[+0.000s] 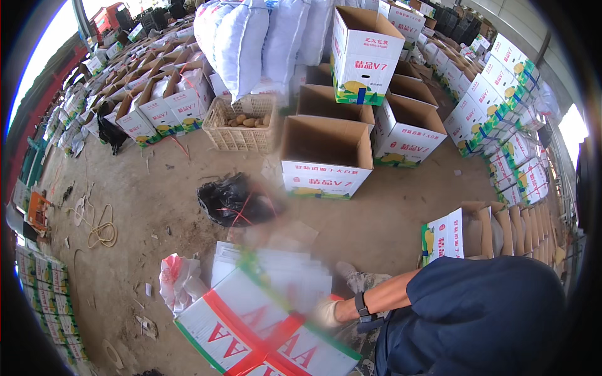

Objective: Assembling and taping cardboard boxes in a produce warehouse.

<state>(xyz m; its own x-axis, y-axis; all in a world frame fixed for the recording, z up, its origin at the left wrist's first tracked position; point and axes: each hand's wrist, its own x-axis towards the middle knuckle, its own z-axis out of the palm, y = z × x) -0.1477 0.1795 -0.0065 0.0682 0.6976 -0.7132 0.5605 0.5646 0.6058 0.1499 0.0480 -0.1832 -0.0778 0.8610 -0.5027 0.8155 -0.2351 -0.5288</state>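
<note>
My right hand (328,313), in a pale glove with a dark strap at the wrist, is closed at the upper right edge of a bundle of flattened cartons (282,336). The hand is blurred and its fingertips are hidden. Wide red tape crosses the white and green bundle, which bears red lettering. Behind it, a stack of white flat sheets (273,263) lies on the floor. A white and red plastic bag (181,284) stands left of the stack. My left hand is out of view.
Open cardboard boxes (327,181) stand ahead, beside a plastic crate (240,136) of potatoes and full white sacks (242,51). A black plastic bag (225,199) lies nearer. Upright nested cartons (503,225) stand at right; a coiled yellow cord (103,232) lies at left.
</note>
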